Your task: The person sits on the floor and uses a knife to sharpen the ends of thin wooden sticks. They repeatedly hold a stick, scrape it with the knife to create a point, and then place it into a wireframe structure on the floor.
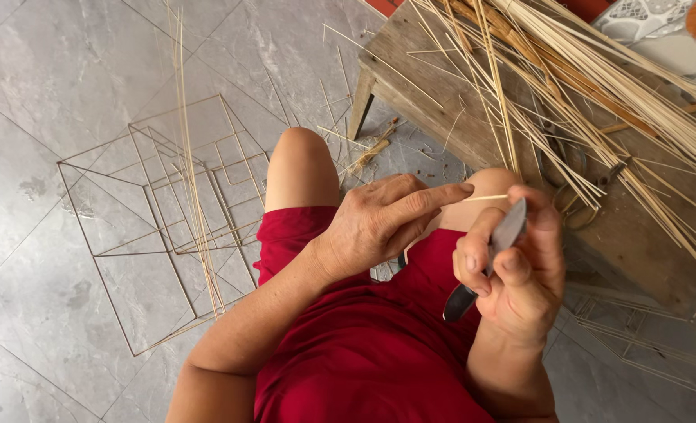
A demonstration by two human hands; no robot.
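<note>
Right hand [516, 274] grips smooth metal knife [489, 254]; left hand [383, 219] pinches thin pale bamboo sliver [485, 197] against blade.

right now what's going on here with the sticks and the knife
A seated person in red clothing holds a thin bamboo stick pinched in the left hand, with the right hand gripping a small knife whose blade meets the stick's end. A big pile of similar sticks lies across a low wooden bench in front. On the tiled floor to the left sits a box-shaped stick frame.
</note>
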